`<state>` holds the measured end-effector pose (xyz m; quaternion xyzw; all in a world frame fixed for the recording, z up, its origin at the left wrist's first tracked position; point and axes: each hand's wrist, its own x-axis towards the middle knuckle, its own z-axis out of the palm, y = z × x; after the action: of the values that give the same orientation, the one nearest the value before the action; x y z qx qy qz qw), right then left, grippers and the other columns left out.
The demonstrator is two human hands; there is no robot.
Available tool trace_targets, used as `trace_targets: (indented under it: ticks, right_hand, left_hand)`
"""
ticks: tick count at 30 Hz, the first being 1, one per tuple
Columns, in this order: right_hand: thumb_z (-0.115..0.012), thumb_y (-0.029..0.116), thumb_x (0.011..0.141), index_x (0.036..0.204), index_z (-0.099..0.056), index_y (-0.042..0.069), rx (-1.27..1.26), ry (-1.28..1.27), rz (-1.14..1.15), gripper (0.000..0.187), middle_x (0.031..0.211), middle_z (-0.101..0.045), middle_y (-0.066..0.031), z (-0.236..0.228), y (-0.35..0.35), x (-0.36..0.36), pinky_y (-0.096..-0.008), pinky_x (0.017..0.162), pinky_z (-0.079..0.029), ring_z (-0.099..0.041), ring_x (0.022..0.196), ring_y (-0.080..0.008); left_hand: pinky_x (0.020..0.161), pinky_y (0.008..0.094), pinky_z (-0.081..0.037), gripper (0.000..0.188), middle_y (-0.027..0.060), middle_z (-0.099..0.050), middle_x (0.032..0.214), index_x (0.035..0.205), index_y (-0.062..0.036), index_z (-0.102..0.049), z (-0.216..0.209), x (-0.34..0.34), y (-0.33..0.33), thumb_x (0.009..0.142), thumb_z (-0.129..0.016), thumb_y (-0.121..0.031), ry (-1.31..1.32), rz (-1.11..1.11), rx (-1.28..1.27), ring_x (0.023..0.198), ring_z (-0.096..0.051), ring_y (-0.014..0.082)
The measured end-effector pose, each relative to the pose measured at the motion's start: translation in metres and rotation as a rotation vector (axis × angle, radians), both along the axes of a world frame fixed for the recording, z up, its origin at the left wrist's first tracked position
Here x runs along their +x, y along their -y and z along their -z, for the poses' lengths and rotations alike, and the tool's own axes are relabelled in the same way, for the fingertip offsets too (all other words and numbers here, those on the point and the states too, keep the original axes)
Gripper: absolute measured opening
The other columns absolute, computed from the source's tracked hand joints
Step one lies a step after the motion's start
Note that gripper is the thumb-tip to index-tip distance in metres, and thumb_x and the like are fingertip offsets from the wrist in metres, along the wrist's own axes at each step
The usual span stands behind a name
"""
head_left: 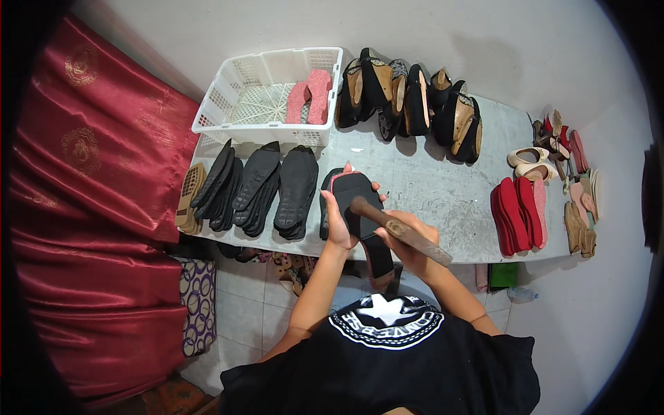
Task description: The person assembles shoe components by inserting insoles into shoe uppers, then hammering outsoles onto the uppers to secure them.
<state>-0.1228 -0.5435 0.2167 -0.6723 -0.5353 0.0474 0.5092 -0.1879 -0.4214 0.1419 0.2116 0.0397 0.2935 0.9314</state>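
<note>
My left hand [337, 225] is wrapped round a black shoe sole [353, 185] with pink along its edge, tilted over the table's near side. Its thumb lies along one side and fingertips show at the other. In my right hand [415, 266] is a hammer [418, 243] with a worn wooden handle. The hammer's head is over the middle of the sole; whether it touches cannot be made out. Just left of the held sole, a stack of black soles [296, 190] lies on the table, with another stack of black soles [256, 183] beside it.
A white plastic basket [228, 129] with pink pieces stands at the back left. Several wedge shoes [418, 100] line the back. Red soles [515, 214] and cream shoes [532, 162] lie to the right. Tan soles [190, 197] sit at the left edge, near a red curtain [104, 194].
</note>
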Motion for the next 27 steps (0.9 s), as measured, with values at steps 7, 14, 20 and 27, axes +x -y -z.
trace_targets:
  ticks: [7,14,20,27]
  right_hand:
    - [-0.070,0.014,0.074,0.096,-0.058,0.002,0.008,-0.002,0.074,0.028,0.080,-0.063,-0.0095,0.006,-0.012,0.007,-0.0261,0.057,-0.050,-0.064,0.065,-0.0206]
    - [-0.069,0.015,0.076,0.098,-0.057,0.001,-0.001,-0.016,0.115,0.028,0.082,-0.063,-0.0099,0.008,-0.023,0.014,-0.0248,0.057,-0.049,-0.063,0.065,-0.0169]
    - [-0.068,0.016,0.077,0.097,-0.057,0.001,0.109,-0.189,0.214,0.028,0.077,-0.062,-0.0098,0.019,-0.021,0.018,-0.0244,0.054,-0.048,-0.062,0.061,-0.0157]
    - [-0.066,0.011,0.079,0.099,-0.056,-0.002,0.219,-0.209,0.196,0.026,0.073,-0.062,-0.0061,0.035,-0.015,0.021,-0.0183,0.056,-0.046,-0.058,0.063,-0.0075]
  left_hand:
    - [0.081,0.0390,-0.048,0.073,0.0172,-0.050,0.108,0.139,-0.0227,-0.017,0.010,0.006,0.001,0.082,-0.018,-0.068,-0.066,0.037,0.033,0.093,-0.056,0.0272]
    - [0.097,0.0391,-0.036,0.070,0.0069,-0.040,0.129,0.139,-0.0183,-0.019,0.019,0.010,0.000,0.085,-0.021,-0.063,-0.066,0.069,0.050,0.117,-0.042,0.0242]
    - [0.094,0.0399,-0.040,0.070,0.0048,-0.041,0.127,0.139,-0.0173,-0.020,0.015,0.010,-0.003,0.085,-0.022,-0.063,-0.126,0.065,0.051,0.114,-0.044,0.0214]
    - [0.084,0.0494,-0.046,0.071,0.0120,-0.041,0.127,0.139,-0.0256,-0.018,0.026,0.012,-0.006,0.082,-0.023,-0.068,-0.028,0.091,-0.034,0.110,-0.048,0.0304]
